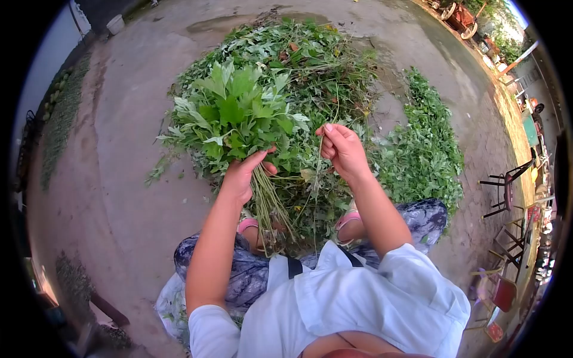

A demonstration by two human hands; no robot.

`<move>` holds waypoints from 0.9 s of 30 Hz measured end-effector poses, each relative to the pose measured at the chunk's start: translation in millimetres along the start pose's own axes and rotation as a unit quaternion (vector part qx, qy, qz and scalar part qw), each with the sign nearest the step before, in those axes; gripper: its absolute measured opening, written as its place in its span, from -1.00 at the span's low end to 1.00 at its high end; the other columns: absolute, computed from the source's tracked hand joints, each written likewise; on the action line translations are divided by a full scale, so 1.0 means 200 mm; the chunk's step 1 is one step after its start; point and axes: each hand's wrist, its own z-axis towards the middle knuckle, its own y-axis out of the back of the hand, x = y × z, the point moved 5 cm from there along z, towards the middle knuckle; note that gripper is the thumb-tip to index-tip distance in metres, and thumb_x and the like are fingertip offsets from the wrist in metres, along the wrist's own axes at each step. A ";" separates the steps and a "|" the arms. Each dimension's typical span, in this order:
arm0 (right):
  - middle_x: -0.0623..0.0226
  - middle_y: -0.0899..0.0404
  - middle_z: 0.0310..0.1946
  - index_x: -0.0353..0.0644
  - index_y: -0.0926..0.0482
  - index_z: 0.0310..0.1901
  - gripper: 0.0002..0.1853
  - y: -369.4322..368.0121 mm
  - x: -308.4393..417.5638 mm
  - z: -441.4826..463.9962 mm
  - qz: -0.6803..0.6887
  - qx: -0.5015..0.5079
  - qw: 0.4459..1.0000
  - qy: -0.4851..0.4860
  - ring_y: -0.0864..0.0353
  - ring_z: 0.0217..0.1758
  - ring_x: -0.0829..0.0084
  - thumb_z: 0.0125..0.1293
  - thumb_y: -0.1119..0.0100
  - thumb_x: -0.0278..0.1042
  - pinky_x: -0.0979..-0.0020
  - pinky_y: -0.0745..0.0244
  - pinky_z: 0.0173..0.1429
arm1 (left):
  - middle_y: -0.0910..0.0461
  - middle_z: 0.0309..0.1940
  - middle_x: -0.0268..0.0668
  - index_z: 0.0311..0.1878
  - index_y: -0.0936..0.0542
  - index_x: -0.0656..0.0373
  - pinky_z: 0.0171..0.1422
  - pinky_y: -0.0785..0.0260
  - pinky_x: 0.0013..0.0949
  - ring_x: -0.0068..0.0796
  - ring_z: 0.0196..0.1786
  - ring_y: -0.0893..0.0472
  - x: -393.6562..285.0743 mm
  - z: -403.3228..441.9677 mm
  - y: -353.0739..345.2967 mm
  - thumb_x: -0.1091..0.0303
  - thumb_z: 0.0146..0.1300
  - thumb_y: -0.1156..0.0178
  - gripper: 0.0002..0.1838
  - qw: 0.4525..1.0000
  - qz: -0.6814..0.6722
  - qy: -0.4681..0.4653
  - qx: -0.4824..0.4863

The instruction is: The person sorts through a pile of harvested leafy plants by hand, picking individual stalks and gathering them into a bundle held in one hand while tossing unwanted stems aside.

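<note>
My left hand (242, 176) is closed around the stems of a leafy green bunch (239, 113). Its broad, lobed leaves fan out above the fist, and the long bare stalks hang down toward my feet. To the right, my right hand (345, 154) pinches a thin stem (320, 146) between thumb and fingertips, a little apart from the bunch. Both hands are over a large heap of cut greens (310, 71) on the ground. Where the thin stem ends is hard to make out against the heap.
A second, longer pile of greens (427, 143) lies to the right on the concrete floor (134, 119). Chairs (507, 185) and stools stand along the right side. A white bucket (116, 24) sits at the far left. A plastic bag (173, 304) is by my left leg.
</note>
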 end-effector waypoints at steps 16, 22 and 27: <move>0.55 -0.33 -0.69 -0.31 -0.53 -0.34 -0.79 -0.02 -0.05 -0.01 -0.066 -0.029 0.996 0.047 -0.18 -0.64 0.74 0.19 -0.10 -0.30 0.64 -0.08 -0.55 | -0.50 -0.36 -0.23 -0.19 -0.43 0.28 -0.41 -0.28 -0.44 -0.58 -0.58 -0.34 0.06 0.00 -0.15 0.42 0.11 -0.05 -0.80 0.998 -0.007 0.012 0.059; 0.57 -0.35 -0.69 -0.29 -0.56 -0.33 -0.80 -0.06 -0.10 -0.02 -0.132 -0.037 0.988 0.075 -0.19 -0.65 0.76 0.20 -0.09 -0.31 0.66 -0.08 -0.56 | -0.54 -0.22 -0.13 -0.06 -0.41 0.29 -0.38 -0.33 -0.44 -0.57 -0.56 -0.38 0.05 0.00 -0.18 0.36 0.14 -0.05 -0.69 0.995 -0.007 -0.014 0.094; 0.59 -0.34 -0.70 -0.29 -0.56 -0.33 -0.80 -0.04 -0.13 -0.02 -0.162 -0.043 0.982 0.083 -0.18 -0.66 0.77 0.20 -0.09 -0.30 0.66 -0.07 -0.58 | -0.55 -0.29 -0.17 -0.11 -0.44 0.30 -0.32 -0.39 -0.44 -0.48 -0.41 -0.53 0.06 -0.02 -0.16 0.40 0.11 -0.10 -0.72 0.999 -0.011 0.004 0.043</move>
